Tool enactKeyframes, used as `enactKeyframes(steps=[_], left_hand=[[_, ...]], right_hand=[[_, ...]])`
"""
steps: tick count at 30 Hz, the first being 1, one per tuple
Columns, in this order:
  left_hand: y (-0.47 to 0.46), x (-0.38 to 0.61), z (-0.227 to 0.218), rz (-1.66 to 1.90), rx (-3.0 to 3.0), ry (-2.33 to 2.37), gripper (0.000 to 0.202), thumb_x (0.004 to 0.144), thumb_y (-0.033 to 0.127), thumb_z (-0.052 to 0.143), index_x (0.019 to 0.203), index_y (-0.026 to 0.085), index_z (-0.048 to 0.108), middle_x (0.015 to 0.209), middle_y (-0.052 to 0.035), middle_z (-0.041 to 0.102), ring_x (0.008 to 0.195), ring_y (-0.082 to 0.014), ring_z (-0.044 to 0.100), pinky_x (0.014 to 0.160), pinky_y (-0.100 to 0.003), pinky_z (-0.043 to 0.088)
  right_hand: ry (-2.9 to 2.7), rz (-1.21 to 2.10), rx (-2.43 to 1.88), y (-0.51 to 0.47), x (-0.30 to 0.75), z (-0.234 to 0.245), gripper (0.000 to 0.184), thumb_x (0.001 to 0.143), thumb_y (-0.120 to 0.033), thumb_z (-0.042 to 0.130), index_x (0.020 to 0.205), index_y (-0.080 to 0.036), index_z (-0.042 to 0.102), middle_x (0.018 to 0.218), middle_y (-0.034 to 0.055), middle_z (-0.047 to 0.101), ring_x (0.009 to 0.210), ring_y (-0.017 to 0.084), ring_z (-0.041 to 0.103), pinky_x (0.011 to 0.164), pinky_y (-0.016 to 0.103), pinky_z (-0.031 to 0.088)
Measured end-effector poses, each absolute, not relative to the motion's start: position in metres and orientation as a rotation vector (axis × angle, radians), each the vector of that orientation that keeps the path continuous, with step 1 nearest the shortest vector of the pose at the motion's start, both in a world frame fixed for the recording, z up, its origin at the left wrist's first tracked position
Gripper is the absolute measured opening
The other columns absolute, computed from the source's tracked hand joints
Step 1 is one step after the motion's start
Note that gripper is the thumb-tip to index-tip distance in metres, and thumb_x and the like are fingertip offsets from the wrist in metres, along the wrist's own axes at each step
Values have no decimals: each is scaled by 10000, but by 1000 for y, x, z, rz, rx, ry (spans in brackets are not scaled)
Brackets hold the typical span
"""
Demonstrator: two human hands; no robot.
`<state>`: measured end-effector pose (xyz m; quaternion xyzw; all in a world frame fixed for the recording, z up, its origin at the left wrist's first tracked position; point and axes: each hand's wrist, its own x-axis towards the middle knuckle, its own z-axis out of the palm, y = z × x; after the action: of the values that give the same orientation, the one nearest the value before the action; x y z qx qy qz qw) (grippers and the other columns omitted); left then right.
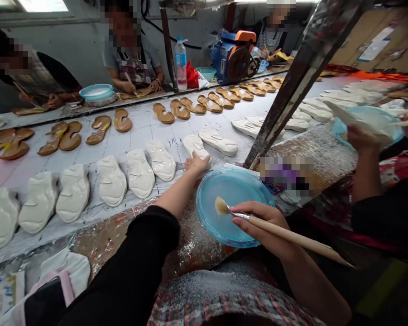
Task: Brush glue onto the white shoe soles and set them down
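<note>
My left hand (197, 164) reaches across to the worktable, its fingers around the near end of a white shoe sole (193, 144). A second white sole (220, 143) lies just to the right of it. In my right hand (263, 219) is a wooden-handled paintbrush (285, 228), gripped near its metal collar. The pale bristles point left, over a round blue basin (201, 213) holding cloudy whitish liquid. More white soles (111, 181) with a wet sheen stand in a row to the left of my left hand.
Brown sandal footbeds (190, 105) line the table's far side, where several people sit. A slanted dark post (292, 86) rises right of the basin. At the right, another person's hand (363, 136) holds a pale sole above a second blue basin (394, 118). A phone (45, 303) lies lower left.
</note>
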<state>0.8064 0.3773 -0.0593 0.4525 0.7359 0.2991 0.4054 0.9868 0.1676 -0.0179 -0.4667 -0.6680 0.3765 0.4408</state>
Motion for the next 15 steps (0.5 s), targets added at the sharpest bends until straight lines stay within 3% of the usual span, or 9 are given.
enactKeyframes(steps=[4,7,11,13,15], left_hand=[[387,813,-52,953,859,1632,488,958,356,669,1406,200,553,1491,-128,507,1325,-329,534,1078,-571,479],[373,802,-34,1086,709,1310,359,1015,356,571,1300,143,620,1341,-104,635,1212,-288,628,1022,-494,540],[320,780,2,1269,626,985,326,998,240,491,1263,119,636,1313,-97,686,1299,-208,605,1098,-319,499],[285,767,15,1354,646,835,457,1010,495,439,1276,190,652,1357,-65,676,1300,-257,612,1082,-388,528],[253,753,21,1322,648,692,682,965,706,380,1295,177,657,1277,-134,709,1171,-339,685,1003,-513,571]], right_hand=[[-1646,886,-1233,171,988,-28,420,905,-479,658,606,-185,634,631,22,635,616,146,586,612,280,484],[-1648,893,-1348,171,985,-33,412,929,-474,621,642,-180,646,605,13,626,573,134,564,560,267,438],[-1685,875,-1490,172,974,-37,374,893,-404,632,594,-186,586,533,-17,564,512,113,499,512,259,351],[-1728,876,-1523,172,969,-39,361,836,-339,666,537,-188,533,486,-32,511,476,103,449,491,265,294],[-1750,876,-1527,170,966,-39,364,812,-305,680,517,-187,502,467,-42,470,460,96,413,480,267,261]])
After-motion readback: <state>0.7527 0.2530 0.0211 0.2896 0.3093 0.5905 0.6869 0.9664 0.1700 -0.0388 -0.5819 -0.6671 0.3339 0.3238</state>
